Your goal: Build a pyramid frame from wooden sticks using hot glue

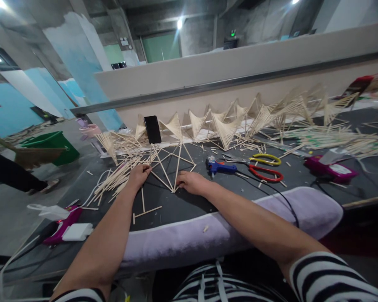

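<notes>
An open frame of thin wooden sticks (178, 165), glued into triangles, stands on the dark tabletop in front of me. My left hand (140, 176) pinches its left corner between thumb and fingertips. On the other side, my right hand (193, 183) has its fingers curled at a stick near the front corner; the exact grip is partly hidden. A few loose sticks (148, 212) lie below my left hand. Right of the frame rest a blue hot glue gun (223, 168) and scissors (253, 170) with one red and one yellow handle.
Loose sticks (113, 180) are heaped at left, behind my left hand. A phone (153, 129) stands upright among fan-shaped stick models (227, 128) along the back. Magenta power strips (330, 169) with cables sit at both sides. A lilac cushion (182, 243) lines the front edge. At far left a person holds a broom (39, 156).
</notes>
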Motion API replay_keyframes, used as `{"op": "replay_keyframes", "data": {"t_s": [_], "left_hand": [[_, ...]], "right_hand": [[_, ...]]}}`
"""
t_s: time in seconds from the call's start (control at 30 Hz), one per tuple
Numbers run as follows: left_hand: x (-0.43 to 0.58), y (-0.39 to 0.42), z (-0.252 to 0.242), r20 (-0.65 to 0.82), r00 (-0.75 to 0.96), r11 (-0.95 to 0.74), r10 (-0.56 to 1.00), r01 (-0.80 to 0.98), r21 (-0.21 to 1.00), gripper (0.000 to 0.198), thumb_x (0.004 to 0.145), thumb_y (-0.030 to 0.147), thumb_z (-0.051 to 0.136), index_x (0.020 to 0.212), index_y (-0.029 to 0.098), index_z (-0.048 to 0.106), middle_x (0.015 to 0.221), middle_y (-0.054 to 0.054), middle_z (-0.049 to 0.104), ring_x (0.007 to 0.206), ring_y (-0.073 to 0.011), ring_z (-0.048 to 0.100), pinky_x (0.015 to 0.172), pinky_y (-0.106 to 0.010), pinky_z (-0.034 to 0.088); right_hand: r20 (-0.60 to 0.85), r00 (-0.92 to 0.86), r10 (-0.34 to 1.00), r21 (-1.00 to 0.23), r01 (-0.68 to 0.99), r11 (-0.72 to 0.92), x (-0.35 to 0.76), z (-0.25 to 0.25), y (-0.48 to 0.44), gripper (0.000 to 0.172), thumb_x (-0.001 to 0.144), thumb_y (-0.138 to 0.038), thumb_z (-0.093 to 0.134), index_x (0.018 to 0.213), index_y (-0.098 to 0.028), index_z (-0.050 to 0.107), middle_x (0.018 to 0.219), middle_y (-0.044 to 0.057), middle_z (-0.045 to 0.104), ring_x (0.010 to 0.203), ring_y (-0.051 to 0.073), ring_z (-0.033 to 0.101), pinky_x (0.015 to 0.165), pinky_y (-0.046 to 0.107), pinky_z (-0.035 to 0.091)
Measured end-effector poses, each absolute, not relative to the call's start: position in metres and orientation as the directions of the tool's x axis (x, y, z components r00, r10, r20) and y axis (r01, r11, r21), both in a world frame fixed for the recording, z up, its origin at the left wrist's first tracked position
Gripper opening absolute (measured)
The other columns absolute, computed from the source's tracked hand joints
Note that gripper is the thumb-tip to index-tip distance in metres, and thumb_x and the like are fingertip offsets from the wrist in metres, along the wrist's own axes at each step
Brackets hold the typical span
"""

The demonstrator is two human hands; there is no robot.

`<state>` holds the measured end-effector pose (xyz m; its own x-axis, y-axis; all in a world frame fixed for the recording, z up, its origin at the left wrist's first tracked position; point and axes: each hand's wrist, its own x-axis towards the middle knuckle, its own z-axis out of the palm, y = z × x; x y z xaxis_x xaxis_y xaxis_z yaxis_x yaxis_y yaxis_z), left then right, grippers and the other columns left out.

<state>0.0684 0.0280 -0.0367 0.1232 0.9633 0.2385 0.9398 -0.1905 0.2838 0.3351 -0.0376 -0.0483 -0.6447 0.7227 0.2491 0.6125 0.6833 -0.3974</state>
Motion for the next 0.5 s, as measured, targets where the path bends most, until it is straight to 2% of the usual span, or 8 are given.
{"op": "replay_keyframes", "data": {"t_s": [0.17,0.33,0.5], "left_hand": [[0.068,0.026,-0.035,0.214,0.121,-0.178,0.969,0.946,0.27,0.033,0.077,0.04,0.049,0.092,0.02,0.069,0.09,-0.004,0.07,0.086,-0.0207,0.062,0.073,-0.026,0.042],[0.069,0.023,-0.033,0.223,0.153,-0.216,0.963,0.931,0.295,0.034,0.077,0.04,0.047,0.091,0.018,0.07,0.091,-0.006,0.07,0.086,-0.0221,0.062,0.074,-0.027,0.043],[0.07,0.023,-0.033,0.178,0.151,-0.209,0.972,0.905,0.369,0.034,0.075,0.042,0.048,0.087,0.018,0.068,0.085,-0.005,0.069,0.081,-0.021,0.061,0.073,-0.027,0.042]], "right_hand": [[0.278,-0.609,0.743,-0.436,0.609,0.662,0.341,-0.052,-0.029,0.017,0.077,-0.014,0.055,0.09,-0.018,0.065,0.094,0.003,0.059,0.08,0.011,0.056,0.07,0.019,0.041],[0.273,-0.566,0.778,-0.369,0.686,0.628,0.35,-0.054,-0.025,0.018,0.077,-0.014,0.052,0.088,-0.018,0.065,0.096,0.005,0.057,0.081,0.012,0.055,0.071,0.021,0.04],[0.269,-0.627,0.731,-0.302,0.666,0.682,0.353,-0.052,-0.021,0.016,0.076,-0.013,0.051,0.085,-0.018,0.063,0.093,0.005,0.056,0.083,0.013,0.053,0.072,0.021,0.039]]}}
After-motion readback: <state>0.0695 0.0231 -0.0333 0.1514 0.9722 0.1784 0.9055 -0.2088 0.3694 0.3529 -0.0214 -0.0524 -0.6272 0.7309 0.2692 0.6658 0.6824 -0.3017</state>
